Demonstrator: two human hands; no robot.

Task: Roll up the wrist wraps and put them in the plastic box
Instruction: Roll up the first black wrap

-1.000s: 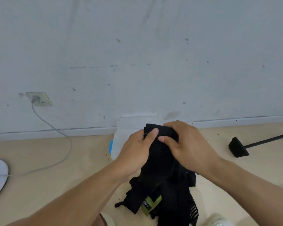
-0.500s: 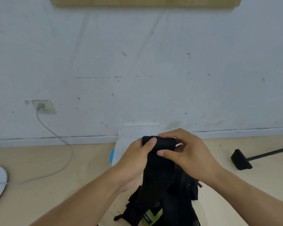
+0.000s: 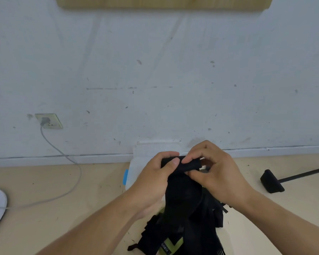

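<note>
head view shows both hands a touch higher against the wall than half a second ago, and the top end of the black wrist wrap [image 3: 182, 192] is now turned over into a tighter first fold, where before it stood up as a flat edge. left hand [image 3: 155, 179] pinches that folded end with its thumb lying across the front, fingers curled behind the cloth. right hand [image 3: 215, 173] pinches the same fold from the other side, index and thumb closed on the fabric, so both grips are narrow and holding the wrap. the wrap's long tail hangs down from the hands into the heap of other black wraps [image 3: 175, 236], one with a green label, at the bottom edge of the picture. the clear plastic box [image 3: 134, 170] sits on the floor just behind the hands, against the wall, its blue clip on the left side; most of it is hidden by the hands. open tan floor [image 3: 63, 190] lies to the left up to the grey cable [image 3: 75, 173] that runs from the wall socket [image 3: 49, 121]. to the right, well apart from the hands, stands a black foot on a rod [image 3: 271, 182].
</note>
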